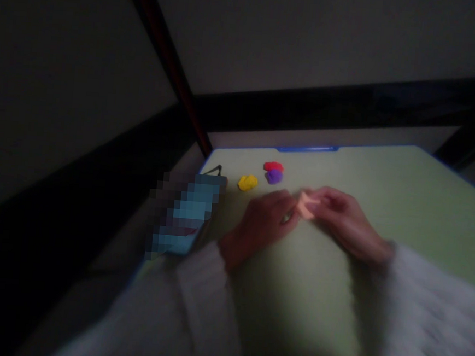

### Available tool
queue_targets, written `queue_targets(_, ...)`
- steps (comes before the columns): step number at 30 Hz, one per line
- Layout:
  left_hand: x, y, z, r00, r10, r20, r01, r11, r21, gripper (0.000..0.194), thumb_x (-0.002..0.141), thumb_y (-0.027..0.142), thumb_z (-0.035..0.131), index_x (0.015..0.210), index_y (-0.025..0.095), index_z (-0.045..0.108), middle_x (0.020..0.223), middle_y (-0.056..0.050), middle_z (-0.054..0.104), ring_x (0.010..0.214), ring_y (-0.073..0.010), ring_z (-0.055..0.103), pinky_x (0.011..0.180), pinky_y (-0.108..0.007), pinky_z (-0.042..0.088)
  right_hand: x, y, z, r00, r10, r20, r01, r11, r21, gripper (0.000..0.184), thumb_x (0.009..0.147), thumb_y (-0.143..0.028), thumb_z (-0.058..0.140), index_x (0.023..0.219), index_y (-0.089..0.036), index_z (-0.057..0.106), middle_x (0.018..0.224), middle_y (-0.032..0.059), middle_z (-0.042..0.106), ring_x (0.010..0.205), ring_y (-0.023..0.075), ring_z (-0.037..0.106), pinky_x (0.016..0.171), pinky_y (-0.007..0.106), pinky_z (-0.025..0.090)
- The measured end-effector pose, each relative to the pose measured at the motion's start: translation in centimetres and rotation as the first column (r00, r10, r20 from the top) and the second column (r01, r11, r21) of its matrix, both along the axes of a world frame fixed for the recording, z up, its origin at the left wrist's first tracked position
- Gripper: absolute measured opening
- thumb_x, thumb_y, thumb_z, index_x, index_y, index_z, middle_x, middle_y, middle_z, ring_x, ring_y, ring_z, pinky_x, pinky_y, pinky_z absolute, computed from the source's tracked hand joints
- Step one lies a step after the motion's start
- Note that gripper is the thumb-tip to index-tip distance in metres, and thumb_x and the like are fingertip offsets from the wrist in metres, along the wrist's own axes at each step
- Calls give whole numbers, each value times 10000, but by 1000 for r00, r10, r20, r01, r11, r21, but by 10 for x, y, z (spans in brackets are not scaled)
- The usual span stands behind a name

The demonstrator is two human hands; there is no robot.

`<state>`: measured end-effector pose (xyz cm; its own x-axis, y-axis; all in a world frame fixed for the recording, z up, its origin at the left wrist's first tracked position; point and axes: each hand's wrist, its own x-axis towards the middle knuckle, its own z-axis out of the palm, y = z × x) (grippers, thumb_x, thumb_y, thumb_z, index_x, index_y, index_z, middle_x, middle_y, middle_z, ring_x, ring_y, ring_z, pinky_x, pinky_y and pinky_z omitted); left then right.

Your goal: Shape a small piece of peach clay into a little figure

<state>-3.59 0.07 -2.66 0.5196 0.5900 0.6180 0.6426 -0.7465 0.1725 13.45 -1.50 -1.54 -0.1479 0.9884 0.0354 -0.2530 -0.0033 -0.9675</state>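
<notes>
A thin, peach-coloured piece (pixel 306 206) of what looks like modelling clay is held up between two hands, just right of the middle of the frame, above the pale green table (pixel 408 197). The right hand (pixel 343 219) has its thumb and fingers closed in a pinch on the right side of the piece. The left hand (pixel 265 221) is curled, its fingertips drawn together at the left edge; the picture is dim and blurred here, so how firmly that edge is gripped is hard to say.

For shaping a piece this small, light pressure from the fingertips would serve best, with the pinches spread along it so that no one spot gets too thin. Supporting one edge while the other hand presses should keep it from tearing, and turning it a little between pinches would help keep the thickness even.

Three more lumps lie on the table toward the upper middle of the frame: a yellow lump (pixel 247 182) apart on the left, and a purple lump (pixel 274 176) right against a red lump (pixel 273 166) behind it. At the table's left edge is a pixelated blue object (pixel 198 202).
</notes>
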Motion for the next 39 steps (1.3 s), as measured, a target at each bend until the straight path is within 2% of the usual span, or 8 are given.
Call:
queue_targets(7, 3, -2, -3, 999, 20, 40, -19, 999, -27, 190, 807, 221, 472, 652, 151, 558, 633, -10, 528, 590, -101, 474, 563, -224, 372, -2, -3, 3, 995, -16, 98, 12, 999, 42, 209, 633, -296, 772, 709, -174, 621, 705, -16, 640, 617, 91, 559, 597, 226, 421)
queue_targets(12, 4, -1, -4, 994, 7, 108, -3, 999, -40, 154, 789, 192, 488, 661, 147, 560, 637, -10, 528, 599, -102, 478, 573, -226, 383, -5, -2, 3, 1000, -6, 5, 6, 1000, 10, 238, 601, -287, 792, 722, -167, 626, 712, -15, 651, 640, 90, 578, 623, 218, 435)
queue_targets(17, 5, -1, -3, 964, 50, 260, 7, 977, -213, 121, 703, 124, 545, 811, 156, 587, 717, -7, 564, 636, -100, 509, 551, -202, 394, -2, 1, 3, 995, -70, -70, 66, 996, -57, 239, 579, -261, 800, 732, -182, 633, 715, -8, 677, 645, 105, 598, 626, 232, 445)
queue_targets(22, 7, -2, 0, 875, 155, 458, 21, 935, -355, 72, 704, 118, 533, 758, 151, 567, 693, -1, 566, 615, -93, 525, 480, -174, 369, 3, 3, 3, 985, -59, -160, 48, 996, -73, 200, 596, -242, 785, 707, -196, 625, 702, -20, 667, 668, 103, 600, 638, 226, 447)
queue_targets(27, 11, -5, 4, 908, 47, 417, 137, 906, -400, 120, 768, 252, 569, 728, 149, 618, 690, -4, 582, 614, -90, 522, 509, -185, 370, 3, 1, 1, 982, -28, -187, 18, 998, -56, 204, 595, -193, 784, 733, -202, 634, 710, -31, 664, 656, 82, 587, 619, 200, 438)
queue_targets(33, 14, -5, 5, 909, 37, 414, 176, 868, -465, 228, 778, 288, 568, 604, 142, 579, 581, 19, 509, 558, -82, 456, 534, -212, 344, 1, -1, 2, 989, -10, -147, -1, 997, -74, 184, 600, -207, 788, 719, -186, 649, 671, -29, 661, 606, 70, 570, 586, 188, 427)
queue_targets(36, 12, -2, 4, 855, 100, 509, 240, 793, -559, 239, 735, 343, 604, 608, 142, 583, 602, 4, 540, 575, -93, 478, 517, -210, 354, 1, 0, 3, 985, -10, -170, 0, 998, -62, 168, 607, -217, 787, 704, -188, 653, 674, -28, 671, 619, 72, 581, 606, 192, 436)
queue_targets(39, 11, 1, 5, 745, 231, 626, 378, 627, -681, 302, 727, 438, 575, 654, 145, 568, 648, -17, 572, 597, -110, 515, 477, -204, 377, 1, 0, 3, 987, -7, -160, 2, 999, -37, 168, 613, -238, 785, 719, -197, 661, 689, -18, 683, 665, 99, 609, 661, 227, 458)
